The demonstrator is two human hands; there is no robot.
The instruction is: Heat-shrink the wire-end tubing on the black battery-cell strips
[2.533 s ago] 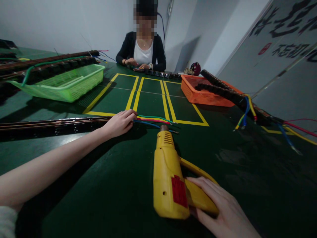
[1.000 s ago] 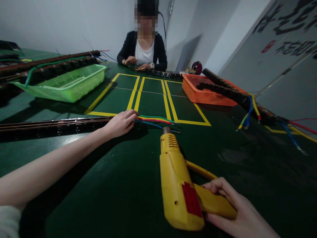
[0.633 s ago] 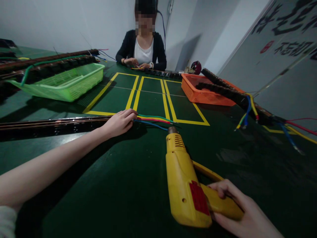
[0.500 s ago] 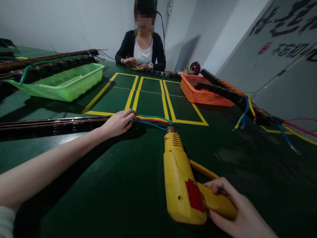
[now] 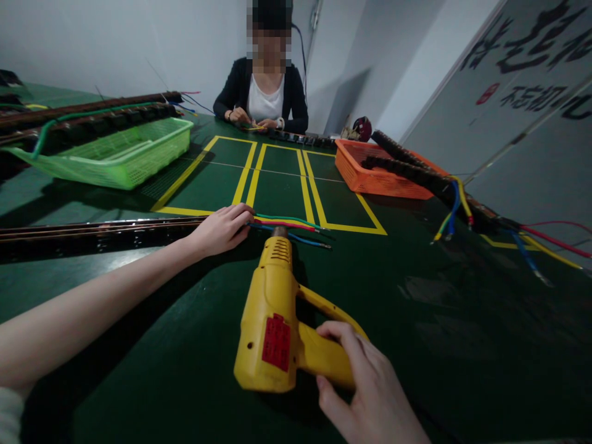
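A yellow heat gun (image 5: 266,320) with a red label is gripped by its handle in my right hand (image 5: 370,382). Its metal nozzle points away from me at several coloured wires (image 5: 296,224), green, yellow, red and blue, with bare-looking tips at the right. My left hand (image 5: 226,227) is closed around the wires where they leave a long dark strip assembly (image 5: 102,237). That strip lies on the green table to the left, partly behind my forearm. The blue wire lies nearest the nozzle; whether they touch I cannot tell.
A green basket (image 5: 134,163) carrying dark strips stands at the left. An orange basket (image 5: 361,176) with similar strips and loose wires stands at the right. Yellow tape (image 5: 277,208) marks frames on the table. Across the table sits a person (image 5: 266,92) handling a wire.
My right hand has moved the heat gun to the left, so its nozzle sits closer to my left hand along the wires. The left hand has stayed in place.
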